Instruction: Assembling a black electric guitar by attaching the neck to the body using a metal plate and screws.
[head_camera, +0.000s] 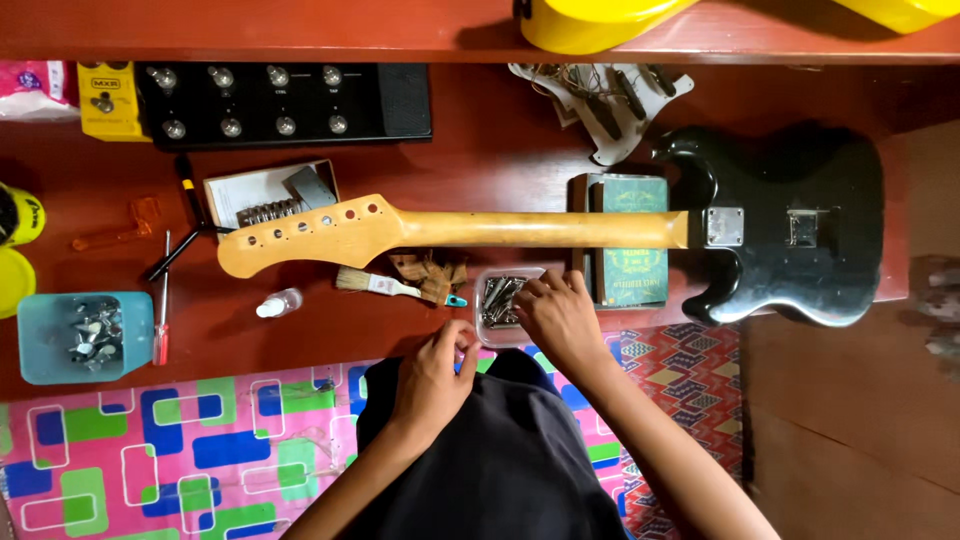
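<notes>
A black electric guitar body (790, 225) lies face down on the red table, its pale wooden neck (520, 229) stretching left to a bare headstock (300, 235) with empty tuner holes. My right hand (558, 315) reaches into a small clear box of metal parts (497, 300) at the table's front edge, fingertips among the pieces. My left hand (432, 375) is near my lap, its fingers pinched together on something too small to make out. A green book (630, 275) props the neck.
A black multi-knob pedal unit (285, 100) and a yellow pedal (105, 100) sit at the back. A blue tub of metal hardware (80, 337), screwdrivers (162, 300), a small brush (375, 284), a white bottle (278, 303), a pickguard (605, 100) and a yellow guitar body (600, 20) surround the work.
</notes>
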